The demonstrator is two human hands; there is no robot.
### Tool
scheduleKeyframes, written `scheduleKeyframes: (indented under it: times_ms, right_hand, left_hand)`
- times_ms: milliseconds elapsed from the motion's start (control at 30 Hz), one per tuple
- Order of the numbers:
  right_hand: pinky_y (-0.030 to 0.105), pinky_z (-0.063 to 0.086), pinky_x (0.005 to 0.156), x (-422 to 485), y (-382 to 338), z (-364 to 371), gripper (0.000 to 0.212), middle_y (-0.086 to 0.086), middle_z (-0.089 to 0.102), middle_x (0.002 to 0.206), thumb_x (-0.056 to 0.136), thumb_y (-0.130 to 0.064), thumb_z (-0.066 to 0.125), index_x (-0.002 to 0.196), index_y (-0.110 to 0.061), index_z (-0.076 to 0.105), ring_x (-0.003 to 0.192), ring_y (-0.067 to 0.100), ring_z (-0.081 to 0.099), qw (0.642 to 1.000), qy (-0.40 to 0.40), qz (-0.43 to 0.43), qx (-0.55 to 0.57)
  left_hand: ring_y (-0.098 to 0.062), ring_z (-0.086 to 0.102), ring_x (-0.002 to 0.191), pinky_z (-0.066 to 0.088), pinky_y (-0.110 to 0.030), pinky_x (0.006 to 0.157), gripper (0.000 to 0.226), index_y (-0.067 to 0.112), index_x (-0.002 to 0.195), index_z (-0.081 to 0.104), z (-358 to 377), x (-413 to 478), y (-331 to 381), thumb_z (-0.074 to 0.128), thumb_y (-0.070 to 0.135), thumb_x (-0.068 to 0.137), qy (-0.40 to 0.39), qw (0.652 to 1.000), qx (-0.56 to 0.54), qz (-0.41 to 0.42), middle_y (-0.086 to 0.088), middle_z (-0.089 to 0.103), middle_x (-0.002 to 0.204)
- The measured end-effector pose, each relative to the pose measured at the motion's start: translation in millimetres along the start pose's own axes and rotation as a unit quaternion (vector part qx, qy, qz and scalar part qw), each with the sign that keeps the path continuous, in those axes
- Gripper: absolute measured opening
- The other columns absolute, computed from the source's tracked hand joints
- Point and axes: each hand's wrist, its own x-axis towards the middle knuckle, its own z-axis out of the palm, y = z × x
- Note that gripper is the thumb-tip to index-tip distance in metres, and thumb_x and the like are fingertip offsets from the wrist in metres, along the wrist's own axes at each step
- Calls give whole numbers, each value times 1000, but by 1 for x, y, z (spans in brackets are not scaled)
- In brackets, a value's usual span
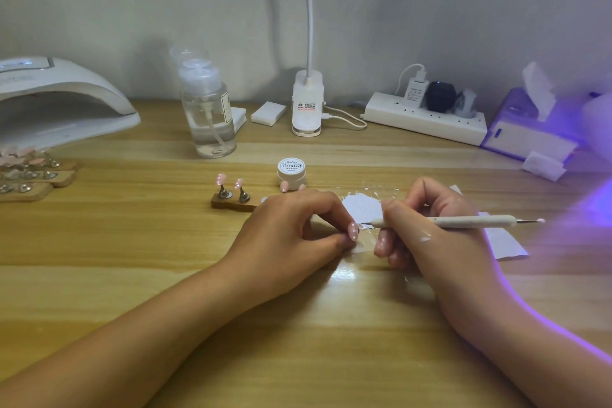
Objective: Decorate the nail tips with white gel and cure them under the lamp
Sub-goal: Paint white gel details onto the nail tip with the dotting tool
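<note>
Dotting is happening just in front of the gel jar (290, 169): left fingers (341, 239) are pinching the pink nail tip (353, 230), right fingers (394, 213) are gripping the dotting pen (463, 221), and I am favouring light, evenly spaced touches.

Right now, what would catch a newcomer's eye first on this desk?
The two hands at centre front draw the eye: the left hand pinches a pink nail tip with white dots, and the right hand holds a white dotting pen pointing toward that tip. Next comes the violet glow spilling in from the right edge, then the white nail lamp at the far left of the wooden table.
</note>
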Motion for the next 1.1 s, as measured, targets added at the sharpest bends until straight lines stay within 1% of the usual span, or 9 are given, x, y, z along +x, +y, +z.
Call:
scheduleKeyframes:
  times_ms: [267, 400, 500, 600, 700, 767, 867, 1033, 1100]
  right_hand:
    - [16, 39, 39, 1, 4, -1, 31, 13, 61, 48, 83, -5, 62, 60, -16, 44, 37, 11, 48, 1000, 4, -7, -2]
    - [14, 30, 40, 5, 7, -7, 29, -5, 48, 49, 84, -22, 68, 67, -23, 45, 42, 4, 37, 991, 65, -104, -44]
    - [12, 33, 44, 12, 8, -16, 26, -8, 53, 53, 91, -26, 74, 77, -22, 52, 46, 0, 40, 977, 78, -151, -125]
    - [14, 40, 50, 18, 10, -21, 23, -7, 67, 60, 88, -42, 71, 78, -23, 62, 48, -1, 52, 975, 60, -101, -189]
    - [25, 36, 55, 22, 14, -22, 20, -2, 70, 60, 93, -33, 65, 79, -21, 58, 44, 1, 53, 977, 57, -70, -194]
    - [27, 35, 58, 21, 14, -22, 20, -3, 72, 61, 93, -29, 65, 80, -21, 52, 46, -1, 55, 975, 54, -67, -203]
    - [27, 35, 59, 20, 15, -21, 27, -2, 72, 61, 92, -28, 67, 75, -17, 50, 50, -5, 58, 975, 39, -57, -212]
    - [24, 39, 58, 21, 16, -22, 26, -2, 72, 60, 89, -26, 66, 72, -17, 48, 55, 0, 61, 972, 43, -48, -225]
    - [21, 39, 53, 22, 17, -23, 24, -2, 71, 58, 86, -22, 66, 71, -16, 49, 49, 0, 57, 970, 50, -52, -232]
  left_hand:
    - [4, 42, 44, 30, -10, 52, 21, 31, 77, 67, -1, 0, 2, 77, 14, 82, -2, 1000, 6, 1, 42, 48, 54]
    - [3, 41, 43, 30, -15, 52, 16, 28, 77, 69, 0, 0, 2, 76, 14, 82, 1, 1000, 2, -2, 42, 48, 54]
    - [2, 40, 42, 27, -10, 50, 12, 24, 79, 71, 0, 0, 2, 76, 14, 83, 1, 1000, 1, -3, 41, 48, 53]
    - [2, 40, 41, 27, -11, 53, 13, 23, 79, 71, 0, -1, 2, 75, 12, 83, 0, 1000, 0, -4, 41, 48, 52]
    - [1, 40, 41, 31, -18, 56, 13, 24, 80, 71, 0, -2, 2, 74, 12, 84, -2, 1000, -2, -8, 40, 49, 52]
    - [1, 40, 41, 28, -13, 52, 12, 24, 81, 71, 0, -2, 1, 74, 13, 84, -3, 1000, 0, -8, 40, 50, 54]
    - [2, 40, 41, 28, -10, 51, 12, 25, 80, 71, 0, -2, 2, 74, 14, 84, -3, 1000, 3, -6, 41, 49, 54]
    - [2, 41, 42, 29, -12, 52, 13, 26, 80, 70, 0, -2, 2, 75, 15, 84, 0, 1000, 7, -6, 42, 48, 53]
    - [2, 42, 43, 33, -16, 57, 14, 28, 79, 70, 1, -2, 2, 75, 16, 84, 2, 1000, 9, -7, 42, 48, 54]
